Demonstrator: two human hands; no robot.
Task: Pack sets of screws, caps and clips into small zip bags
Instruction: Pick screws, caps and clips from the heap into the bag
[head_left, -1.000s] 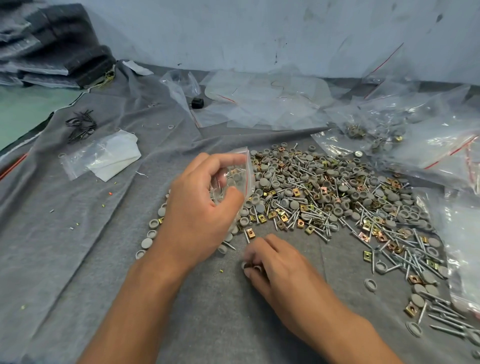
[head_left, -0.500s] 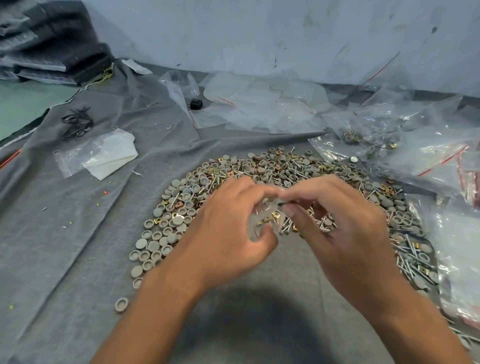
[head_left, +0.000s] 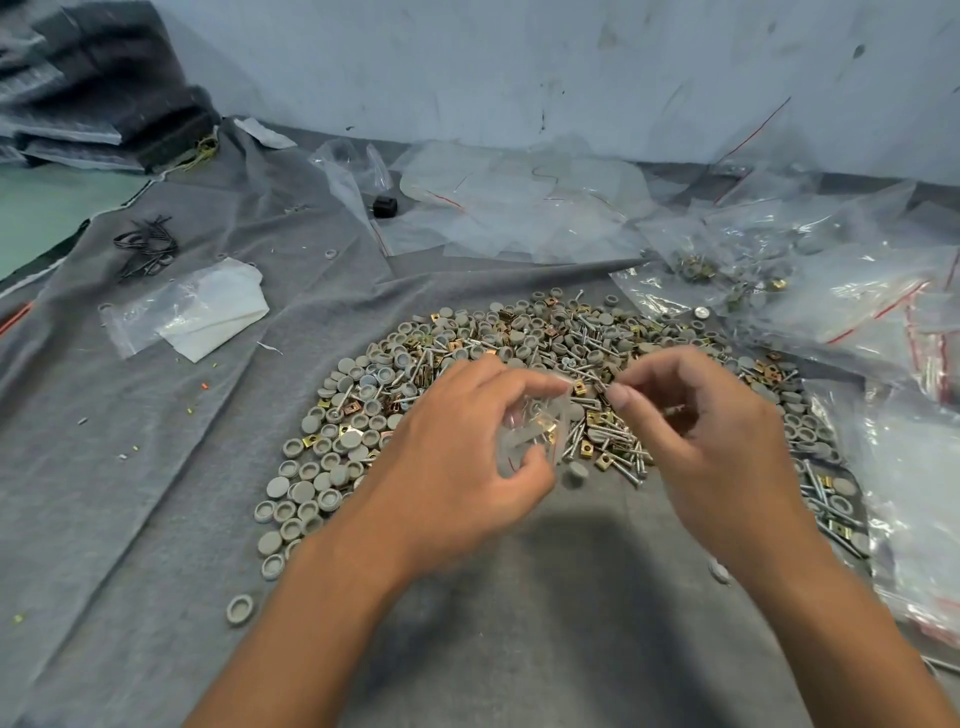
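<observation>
My left hand (head_left: 457, 467) grips a small clear zip bag (head_left: 535, 434) by its upper edge, and a brass clip and pale parts show through the plastic. My right hand (head_left: 706, 421) hovers just right of the bag's mouth, thumb pressed to forefinger, fingers curled round what looks like a screw. Both hands hang over the near edge of a wide pile (head_left: 550, 348) of grey caps, silver screws and brass clips. A blurred grey cap (head_left: 576, 474) lies just below the bag.
Everything lies on grey felt cloth (head_left: 156, 467). Empty and filled zip bags (head_left: 857, 312) crowd the right side and the back. A flat bag with white paper (head_left: 202, 312) and black ties (head_left: 145, 249) lie at the left. A stray cap (head_left: 240, 609) sits near the front.
My right hand rose from the cloth to the bag's mouth, then drew slightly right. My left hand lowered the bag toward me.
</observation>
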